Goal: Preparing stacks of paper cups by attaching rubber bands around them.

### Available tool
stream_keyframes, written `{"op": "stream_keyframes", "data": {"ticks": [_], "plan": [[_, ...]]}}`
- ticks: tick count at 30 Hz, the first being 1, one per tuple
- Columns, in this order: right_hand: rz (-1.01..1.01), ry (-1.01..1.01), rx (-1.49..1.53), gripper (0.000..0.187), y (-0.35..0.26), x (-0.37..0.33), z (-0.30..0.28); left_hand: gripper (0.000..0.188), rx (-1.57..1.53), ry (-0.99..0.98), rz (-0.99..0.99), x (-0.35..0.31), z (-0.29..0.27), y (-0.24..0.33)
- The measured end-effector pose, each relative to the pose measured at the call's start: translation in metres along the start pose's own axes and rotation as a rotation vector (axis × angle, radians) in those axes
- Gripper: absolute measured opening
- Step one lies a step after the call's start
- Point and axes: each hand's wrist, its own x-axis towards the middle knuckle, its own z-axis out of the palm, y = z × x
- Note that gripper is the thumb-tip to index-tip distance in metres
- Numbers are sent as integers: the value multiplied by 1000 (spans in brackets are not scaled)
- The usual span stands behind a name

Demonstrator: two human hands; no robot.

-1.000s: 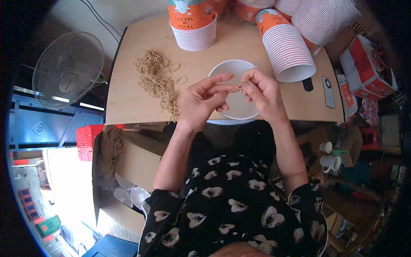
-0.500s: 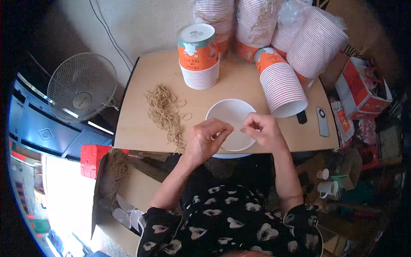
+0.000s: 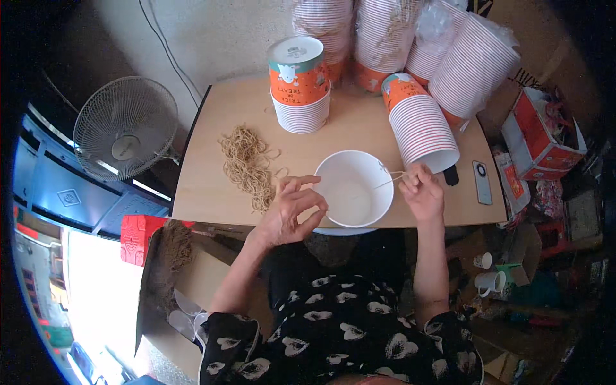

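A white-lined paper bucket [image 3: 350,204] stands at the table's near edge, its mouth facing up towards me. My right hand [image 3: 423,191] is closed in a pinch on a thin pale cord [image 3: 389,182]. That cord runs from my fingertips across the bucket's right rim and into its inside. Beside the left rim is my left hand [image 3: 294,208], fingers apart and curved, fingertips close to the bucket wall; whether they touch it I cannot tell. A tangled pile of tan cords [image 3: 247,160] lies on the table to the left.
An upside-down stack of orange printed buckets [image 3: 300,90] stands behind the pile. Another stack [image 3: 423,131] lies on its side at right, near a phone [image 3: 482,182]. Plastic-wrapped stacks [image 3: 385,38] line the table's back. A fan [image 3: 126,131] stands left; an open carton [image 3: 192,282] sits below.
My hands have moved apart, the right one rightwards and the left one leftwards and down. The cord now shows stretched between my right fingers and the bucket. The bucket has shifted slightly right.
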Motion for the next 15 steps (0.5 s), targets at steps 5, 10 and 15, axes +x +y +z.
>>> {"op": "stream_keyframes", "data": {"ticks": [5,10,15], "plan": [[-23,21,7,12,-9,6,8,40,223,-115,213,7,2,22],[17,-45,-111,20,-40,29,23,23,-69,-190,316,21,7,18],[-8,-35,-300,14,-92,89,64,19,-635,-32,0,65,-35,15]]}}
